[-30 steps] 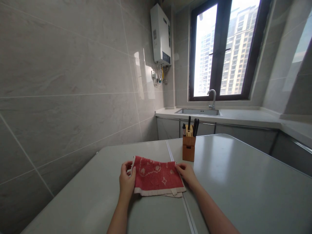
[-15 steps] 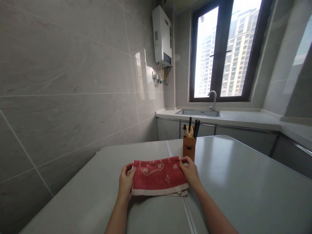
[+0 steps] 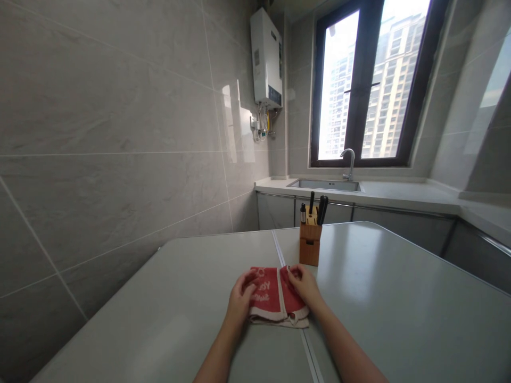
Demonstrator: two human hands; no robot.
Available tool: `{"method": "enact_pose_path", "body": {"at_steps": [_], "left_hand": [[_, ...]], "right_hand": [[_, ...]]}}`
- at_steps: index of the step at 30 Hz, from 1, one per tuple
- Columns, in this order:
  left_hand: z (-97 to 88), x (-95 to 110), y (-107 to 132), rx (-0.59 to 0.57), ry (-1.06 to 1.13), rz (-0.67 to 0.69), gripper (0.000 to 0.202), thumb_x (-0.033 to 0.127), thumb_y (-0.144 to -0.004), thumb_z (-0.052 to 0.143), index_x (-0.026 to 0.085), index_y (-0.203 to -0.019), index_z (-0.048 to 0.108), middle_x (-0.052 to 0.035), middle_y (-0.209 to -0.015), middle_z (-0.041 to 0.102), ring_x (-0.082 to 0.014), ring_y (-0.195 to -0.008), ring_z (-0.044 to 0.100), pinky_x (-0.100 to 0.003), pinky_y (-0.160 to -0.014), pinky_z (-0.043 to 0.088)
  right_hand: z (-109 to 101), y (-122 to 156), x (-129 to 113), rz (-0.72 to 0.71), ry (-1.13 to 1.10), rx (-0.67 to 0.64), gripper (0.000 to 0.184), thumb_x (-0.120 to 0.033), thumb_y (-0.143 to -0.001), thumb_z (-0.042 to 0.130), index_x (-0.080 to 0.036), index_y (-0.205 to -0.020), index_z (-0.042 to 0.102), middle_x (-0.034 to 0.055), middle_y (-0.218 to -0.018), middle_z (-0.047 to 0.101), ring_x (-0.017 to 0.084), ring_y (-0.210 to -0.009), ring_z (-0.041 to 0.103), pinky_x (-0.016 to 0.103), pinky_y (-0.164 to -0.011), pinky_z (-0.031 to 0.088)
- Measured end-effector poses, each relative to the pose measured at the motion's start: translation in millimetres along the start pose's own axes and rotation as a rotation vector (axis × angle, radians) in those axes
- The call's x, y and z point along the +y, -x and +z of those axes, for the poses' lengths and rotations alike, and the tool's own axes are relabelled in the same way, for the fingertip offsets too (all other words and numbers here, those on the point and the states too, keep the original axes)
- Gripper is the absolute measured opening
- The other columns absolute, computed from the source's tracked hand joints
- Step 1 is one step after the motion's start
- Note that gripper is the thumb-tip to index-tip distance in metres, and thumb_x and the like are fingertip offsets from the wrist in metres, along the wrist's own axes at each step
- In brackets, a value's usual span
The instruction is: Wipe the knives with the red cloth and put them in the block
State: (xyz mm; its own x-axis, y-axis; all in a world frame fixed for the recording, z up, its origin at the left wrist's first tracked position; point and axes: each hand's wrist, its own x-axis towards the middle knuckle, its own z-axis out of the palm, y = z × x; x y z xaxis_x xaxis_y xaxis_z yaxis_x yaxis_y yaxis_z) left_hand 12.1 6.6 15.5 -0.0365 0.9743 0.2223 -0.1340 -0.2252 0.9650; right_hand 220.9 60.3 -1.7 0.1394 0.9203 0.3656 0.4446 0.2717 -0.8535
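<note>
A red towel (image 3: 266,299) with a cream border and pale pattern lies folded on the table, with one cream-edged flap crossing near its right side. At its left folded edge is my left hand (image 3: 239,298), closed on the cloth with the fingers curled over it. My right hand (image 3: 306,290) pinches the towel's upper right part between thumb and fingers. A small loop shows at the lower right border. Just behind the towel stands a wooden knife block (image 3: 309,244) with several black handles in it.
The pale table (image 3: 167,298) has a metal seam running through it. Beyond it are a white counter (image 3: 403,191), a sink (image 3: 325,185) and a curved faucet (image 3: 350,162) below a window. A tiled wall (image 3: 120,159) rises at the left, with a water heater (image 3: 265,58) on it.
My left hand has moved to the right, folding the towel's left part over toward the right side. The towel is now narrower. My right hand stays near the right corner.
</note>
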Motion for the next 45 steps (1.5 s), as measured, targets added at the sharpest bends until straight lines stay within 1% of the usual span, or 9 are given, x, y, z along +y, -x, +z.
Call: {"method": "enact_pose_path", "body": {"at_steps": [2, 5, 11, 18, 28, 31, 36, 39, 45], "left_hand": [[-10.7, -9, -7, 0.144, -0.328, 0.068, 0.024, 0.027, -0.072, 0.057, 0.016, -0.093, 0.063, -0.0104, -0.096, 0.067, -0.023, -0.091, 0.063, -0.038, -0.085, 0.048], [-21.4, -18, -13, 0.179, -0.566, 0.07, 0.016, 0.024, -0.072, 0.053, 0.016, -0.083, 0.06, -0.0077, -0.085, 0.067, -0.0202, -0.079, 0.063, -0.034, -0.077, 0.049], [-13.5, -6, -3, 0.079, -0.773, 0.222, 0.022, 0.029, -0.074, 0.055, 0.016, -0.091, 0.059, -0.0088, -0.093, 0.061, -0.0221, -0.089, 0.057, -0.036, -0.083, 0.045], [4.5, 19, 19, -0.345, -0.93, 0.327, 0.05, 0.03, -0.05, 0.081, 0.022, -0.095, 0.061, -0.0055, -0.106, 0.054, -0.0248, -0.103, 0.048, -0.035, -0.091, 0.039], [1.2, 12, 13, -0.393, -0.941, 0.274, 0.02, 0.037, -0.071, 0.068, 0.022, -0.084, 0.07, -0.0047, -0.092, 0.061, -0.0212, -0.089, 0.056, -0.029, -0.079, 0.041], [-1.4, 4, 9, -0.229, -0.814, 0.284, 0.021, 0.034, -0.085, 0.049, 0.022, -0.086, 0.065, -0.0044, -0.086, 0.063, -0.0195, -0.083, 0.059, -0.03, -0.077, 0.043], [-29.0, -18, -13, 0.554, -0.412, 0.077, 0.025, 0.023, -0.082, 0.048, 0.019, -0.106, 0.044, -0.0047, -0.085, 0.062, -0.0177, -0.074, 0.062, -0.03, -0.07, 0.048], [-49.3, -24, -23, 0.853, -0.289, -0.046, 0.04, 0.016, -0.074, 0.055, 0.018, -0.111, 0.04, -0.0023, -0.082, 0.059, -0.0152, -0.068, 0.061, -0.029, -0.066, 0.05], [-71.7, -22, -27, 0.899, -0.396, 0.059, 0.053, 0.015, -0.066, 0.062, 0.02, -0.114, 0.041, -0.0025, -0.091, 0.054, -0.0157, -0.078, 0.06, -0.03, -0.073, 0.051]], "right_hand": [[-2, 1, 2, -0.01, 0.095, -0.01, 0.017, -0.032, -0.077, 0.049, -0.017, -0.077, 0.057, 0.0054, -0.07, 0.061, 0.02, -0.067, 0.059, 0.029, -0.065, 0.045], [-6, 5, -2, -0.098, 0.327, 0.084, 0.021, -0.023, -0.077, 0.046, -0.016, -0.093, 0.057, 0.0098, -0.088, 0.061, 0.022, -0.083, 0.059, 0.031, -0.075, 0.044], [-12, 15, -22, -0.118, 0.657, 0.052, 0.016, -0.023, -0.079, 0.048, -0.02, -0.09, 0.058, 0.0079, -0.091, 0.06, 0.023, -0.09, 0.058, 0.032, -0.077, 0.04], [-16, 15, -23, 0.049, 0.866, -0.088, 0.018, -0.031, -0.083, 0.049, -0.017, -0.092, 0.055, 0.0112, -0.087, 0.067, 0.028, -0.084, 0.064, 0.034, -0.067, 0.04], [-20, 15, -27, 0.08, 0.902, -0.156, 0.026, -0.038, -0.084, 0.051, -0.016, -0.097, 0.055, 0.0136, -0.092, 0.067, 0.029, -0.086, 0.066, 0.034, -0.066, 0.042], [-20, 15, -27, 0.106, 0.867, -0.18, 0.025, -0.038, -0.084, 0.051, -0.017, -0.097, 0.055, 0.0126, -0.09, 0.068, 0.028, -0.084, 0.066, 0.033, -0.064, 0.041], [-19, 12, -23, 0.108, 0.788, -0.189, 0.02, -0.035, -0.081, 0.056, -0.018, -0.092, 0.055, 0.0099, -0.087, 0.069, 0.024, -0.081, 0.065, 0.029, -0.061, 0.036], [-18, 12, -25, 0.043, 0.696, -0.248, 0.019, -0.035, -0.077, 0.06, -0.018, -0.084, 0.058, 0.0071, -0.081, 0.067, 0.02, -0.075, 0.062, 0.026, -0.058, 0.032], [-18, 19, -33, -0.117, 0.409, -0.637, 0.031, -0.042, -0.059, 0.076, -0.018, -0.069, 0.058, -0.0036, -0.064, 0.057, 0.011, -0.059, 0.048, 0.021, -0.052, 0.027]]}}
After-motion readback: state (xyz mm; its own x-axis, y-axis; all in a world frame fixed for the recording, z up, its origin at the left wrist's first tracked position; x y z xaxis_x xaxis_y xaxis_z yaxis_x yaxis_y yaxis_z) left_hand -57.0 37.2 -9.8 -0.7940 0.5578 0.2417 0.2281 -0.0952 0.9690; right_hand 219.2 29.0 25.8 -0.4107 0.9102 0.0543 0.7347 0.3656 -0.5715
